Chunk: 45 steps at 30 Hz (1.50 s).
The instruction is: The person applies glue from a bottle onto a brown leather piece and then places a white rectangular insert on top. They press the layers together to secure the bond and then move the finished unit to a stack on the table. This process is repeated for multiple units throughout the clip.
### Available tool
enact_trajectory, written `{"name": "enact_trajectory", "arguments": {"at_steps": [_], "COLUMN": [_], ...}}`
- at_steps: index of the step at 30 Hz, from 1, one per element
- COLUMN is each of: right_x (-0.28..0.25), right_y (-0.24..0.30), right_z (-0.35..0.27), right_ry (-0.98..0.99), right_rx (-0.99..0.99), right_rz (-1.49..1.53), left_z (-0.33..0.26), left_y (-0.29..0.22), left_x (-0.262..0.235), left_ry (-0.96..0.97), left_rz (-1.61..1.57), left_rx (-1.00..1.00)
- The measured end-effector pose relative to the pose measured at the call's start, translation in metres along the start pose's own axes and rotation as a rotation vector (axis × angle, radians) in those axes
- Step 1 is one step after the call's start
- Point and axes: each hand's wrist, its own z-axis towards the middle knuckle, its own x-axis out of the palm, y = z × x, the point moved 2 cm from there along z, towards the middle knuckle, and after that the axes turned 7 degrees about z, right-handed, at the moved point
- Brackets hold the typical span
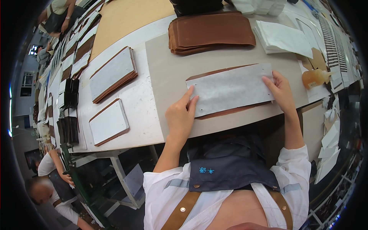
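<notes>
A white rectangular sheet (pixel 230 90) with small holes near its corners lies over a brown leather panel (pixel 234 110), whose edges show along the far and near sides. My left hand (pixel 179 115) holds the sheet's left end, index finger and thumb on its edge. At the right end my right hand (pixel 281 92) grips the sheet, thumb on top and fingers partly hidden behind. Beyond them sits a stack of brown leather panels (pixel 212 32). To its right is a pile of white sheets (pixel 283 38).
Left on the table are a stack of white-topped brown panels (pixel 114 74) and a smaller one (pixel 109 122). An amber glue bottle (pixel 315 78) lies at right. A black object (pixel 196 7) stands at the back. Other people (pixel 57 188) work at far left.
</notes>
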Motion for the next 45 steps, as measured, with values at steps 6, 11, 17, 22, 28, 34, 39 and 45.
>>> {"name": "enact_trajectory", "arguments": {"at_steps": [6, 11, 17, 22, 28, 34, 39, 45], "right_x": [0.006, 0.004, 0.005, 0.007, 0.004, 0.002, 0.003, 0.003], "right_y": [0.015, 0.013, 0.023, 0.018, 0.015, 0.008, 0.015, 0.017], "right_z": [-0.004, -0.006, -0.012, -0.012, -0.013, -0.012, -0.013, -0.012], "right_ry": [-0.028, -0.082, -0.127, -0.166, -0.163, -0.164, -0.138, -0.132], "right_rx": [0.052, -0.03, -0.211, -0.329, -0.316, -0.311, -0.259, -0.257], "right_rz": [-0.036, -0.088, -0.503, -0.57, -0.576, -0.6, -0.624, -0.645], "left_z": [-0.001, -0.001, -0.002, -0.001, -0.002, -0.001, -0.001, -0.001], "left_y": [0.001, 0.0, 0.003, 0.001, 0.0, -0.001, -0.001, -0.002], "left_x": [0.0, -0.001, 0.001, 0.0, -0.001, -0.001, -0.001, -0.001], "left_ry": [0.0, 0.006, 0.022, 0.04, 0.045, 0.038, 0.038, 0.033], "left_rz": [0.014, 0.018, -0.008, -0.006, -0.019, 0.003, 0.006, 0.018], "left_rx": [0.006, 0.012, -0.013, -0.013, -0.024, -0.019, -0.02, -0.01]}}
